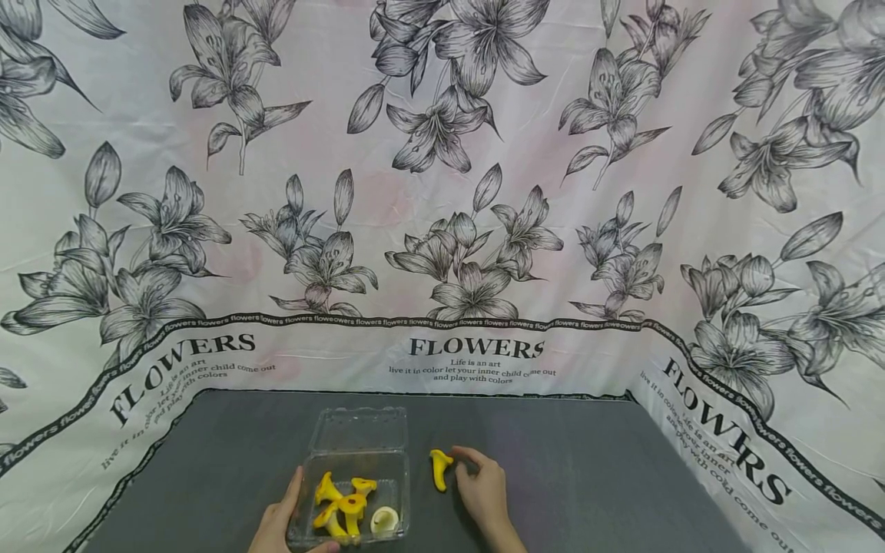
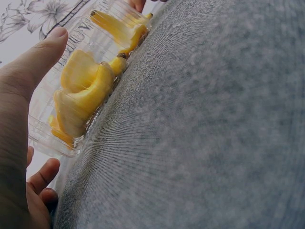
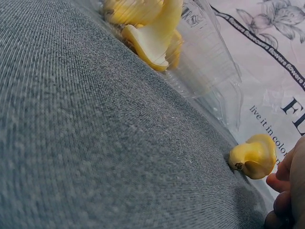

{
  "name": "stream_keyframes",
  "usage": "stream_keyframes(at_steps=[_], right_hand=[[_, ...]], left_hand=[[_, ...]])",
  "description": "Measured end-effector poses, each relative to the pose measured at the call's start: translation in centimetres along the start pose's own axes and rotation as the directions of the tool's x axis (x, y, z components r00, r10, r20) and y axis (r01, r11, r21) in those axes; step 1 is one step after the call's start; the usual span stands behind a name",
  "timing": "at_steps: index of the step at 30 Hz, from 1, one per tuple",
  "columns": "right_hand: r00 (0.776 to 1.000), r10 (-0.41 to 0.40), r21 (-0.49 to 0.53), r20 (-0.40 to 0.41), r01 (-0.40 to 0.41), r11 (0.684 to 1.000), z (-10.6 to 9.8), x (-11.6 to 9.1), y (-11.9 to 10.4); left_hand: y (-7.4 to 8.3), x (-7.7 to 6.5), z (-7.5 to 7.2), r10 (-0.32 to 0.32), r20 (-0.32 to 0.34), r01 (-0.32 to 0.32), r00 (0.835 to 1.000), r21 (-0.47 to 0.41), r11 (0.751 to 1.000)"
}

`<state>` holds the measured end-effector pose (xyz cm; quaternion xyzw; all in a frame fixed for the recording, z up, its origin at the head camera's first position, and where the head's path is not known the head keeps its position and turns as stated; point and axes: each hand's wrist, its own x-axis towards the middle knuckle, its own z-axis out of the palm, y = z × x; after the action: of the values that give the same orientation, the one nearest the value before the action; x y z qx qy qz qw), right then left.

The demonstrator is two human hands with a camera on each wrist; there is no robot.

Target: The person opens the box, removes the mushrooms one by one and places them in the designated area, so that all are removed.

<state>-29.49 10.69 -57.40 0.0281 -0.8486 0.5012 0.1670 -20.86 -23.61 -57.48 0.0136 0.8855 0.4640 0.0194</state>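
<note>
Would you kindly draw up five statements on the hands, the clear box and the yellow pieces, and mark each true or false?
1. The left hand is at the left side of the clear box. True.
2. The lid is closed over the box. False: it stands open at the far side.
3. A loose yellow piece is outside the box. True.
4. The pale round piece is outside the box. False: it is inside, toward the near right corner.
5. The right hand is inside the box. False: it is at the loose yellow piece.
</note>
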Motion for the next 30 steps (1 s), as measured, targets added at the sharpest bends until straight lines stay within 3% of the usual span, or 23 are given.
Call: stream_keyframes(at_steps=[10,17,20,25,30], right_hand=[[0.999,-0.006,0.049,-0.054,0.008,0.999,-0.3,-0.1,-0.5],[0.996,-0.024,0.129,-0.082,0.034,0.991,-1.2,0.2,-1.7],[0.996,-0.034,0.134,-0.087,0.046,0.99,-1.6,0.3,-2.4],[0.998,-0.026,0.169,-0.061,0.036,0.985,-2.1,0.0,-4.3],[0.999,-0.053,0.174,-0.002,0.053,0.983,-1.7,-0.4,-5.9]], left_hand=[[-0.2,0.0,0.1,0.065,-0.019,-0.065,0.998,0.001,0.998],[0.0,0.2,0.2,0.032,-0.019,-0.032,0.999,0.013,0.999],[0.0,0.1,0.1,0.046,-0.025,-0.046,0.999,0.013,0.999],[-0.2,0.0,0.0,0.102,-0.027,-0.102,0.994,0.0,0.995],[-0.2,0.0,0.0,0.082,-0.018,-0.083,0.996,-0.009,0.997]])
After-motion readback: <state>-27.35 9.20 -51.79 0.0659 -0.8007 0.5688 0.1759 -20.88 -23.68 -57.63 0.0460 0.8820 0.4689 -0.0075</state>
